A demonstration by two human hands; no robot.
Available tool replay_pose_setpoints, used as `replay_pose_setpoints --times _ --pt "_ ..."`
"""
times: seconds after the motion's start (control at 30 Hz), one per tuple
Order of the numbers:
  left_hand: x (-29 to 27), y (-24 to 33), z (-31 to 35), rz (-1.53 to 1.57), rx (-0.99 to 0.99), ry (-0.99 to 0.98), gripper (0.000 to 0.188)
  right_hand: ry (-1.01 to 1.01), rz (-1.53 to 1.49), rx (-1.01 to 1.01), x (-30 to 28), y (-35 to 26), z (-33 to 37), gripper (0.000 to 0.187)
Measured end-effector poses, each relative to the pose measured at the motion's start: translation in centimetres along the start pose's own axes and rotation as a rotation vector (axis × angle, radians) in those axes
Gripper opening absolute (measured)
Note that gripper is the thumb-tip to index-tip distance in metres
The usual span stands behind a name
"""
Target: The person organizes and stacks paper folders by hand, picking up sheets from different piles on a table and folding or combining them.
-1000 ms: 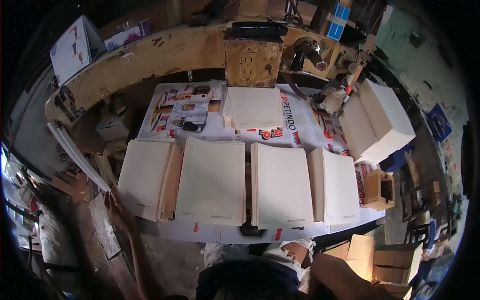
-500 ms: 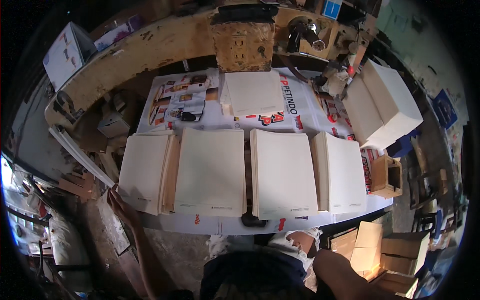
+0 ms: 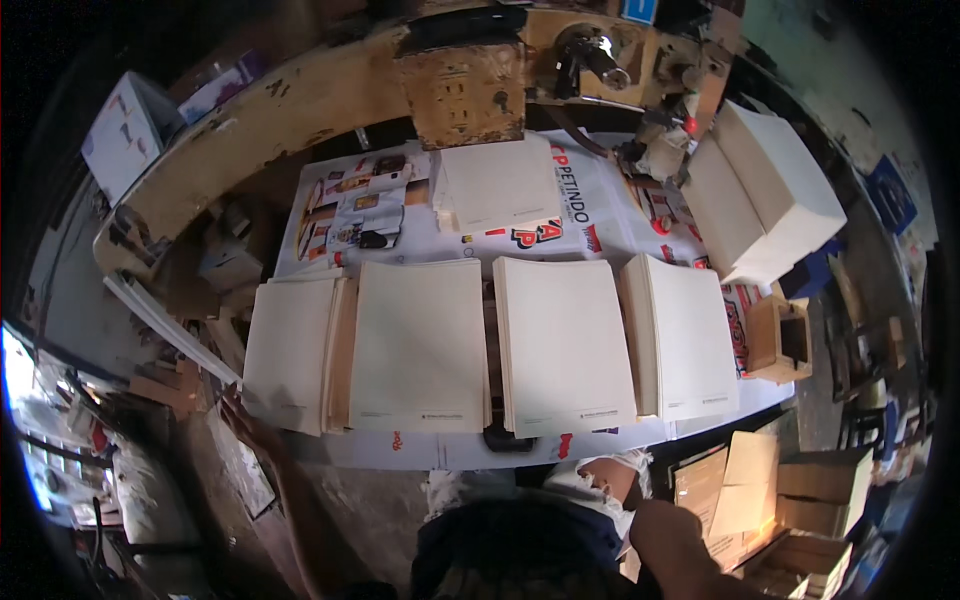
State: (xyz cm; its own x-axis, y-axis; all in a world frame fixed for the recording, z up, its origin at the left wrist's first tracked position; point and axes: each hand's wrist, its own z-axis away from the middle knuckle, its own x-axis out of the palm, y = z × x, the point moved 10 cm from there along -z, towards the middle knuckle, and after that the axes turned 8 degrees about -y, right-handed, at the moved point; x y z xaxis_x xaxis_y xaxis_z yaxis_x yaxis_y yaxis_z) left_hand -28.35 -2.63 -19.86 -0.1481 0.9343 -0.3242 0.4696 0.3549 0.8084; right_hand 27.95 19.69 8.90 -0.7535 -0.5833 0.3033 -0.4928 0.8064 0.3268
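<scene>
L hand [image 3: 245, 418] is out at the L end of the table, just beside the lower L corner of the leftmost cream-white rectangular paper stack [image 3: 288, 350]. Its fingers look stretched & close tog., near the lower end of a long thin white strip [image 3: 170, 330]; can't tell if they grip it or only touch. R hand is out of view, so can't tell its fingers' state.

Leftmost stack is first of four in a row along the near side of the table, then the second cream-white paper stack [image 3: 420, 345], third cream-white paper stack [image 3: 565, 345] & fourth cream-white paper stack [image 3: 690, 340], all flat w/ small print by the lower edge. Under them: white plastic sheet w/ coloured print [image 3: 640, 235]. Behind the row, a smaller, uneven white paper stack [image 3: 500, 185] lies up against a worn tan wooden box w/ sockets [image 3: 465, 95]. Far R: big white cardboard box [image 3: 770, 190], tilted, w/ small hollow brown wooden box [image 3: 765, 335] nearer. Lower R, below table level: open brown cardboard cartons [image 3: 745, 480], beside ripped pale jeans [image 3: 612, 490]
</scene>
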Motion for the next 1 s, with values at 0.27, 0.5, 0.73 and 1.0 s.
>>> replay_pose_setpoints --times 0.27,0.5,0.73,1.0 --pt "-1.0 9.8 1.7 -0.023 0.311 0.269 0.044 -0.255 0.126 0.625 -4.1 0.6 2.7 0.024" --pt "14.5 36.5 17.0 0.135 0.729 -0.843 0.025 -0.249 0.971 1.324 -16.5 4.6 9.9 0.023" --pt "23.6 37.6 31.2 -0.059 0.801 -1.403 0.034 -0.772 1.373 1.332 -25.5 5.9 16.3 0.04" --pt "24.4 35.1 28.4 0.2 0.539 -1.663 0.022 -0.875 1.467 1.333 -25.3 5.3 17.9 0.037"
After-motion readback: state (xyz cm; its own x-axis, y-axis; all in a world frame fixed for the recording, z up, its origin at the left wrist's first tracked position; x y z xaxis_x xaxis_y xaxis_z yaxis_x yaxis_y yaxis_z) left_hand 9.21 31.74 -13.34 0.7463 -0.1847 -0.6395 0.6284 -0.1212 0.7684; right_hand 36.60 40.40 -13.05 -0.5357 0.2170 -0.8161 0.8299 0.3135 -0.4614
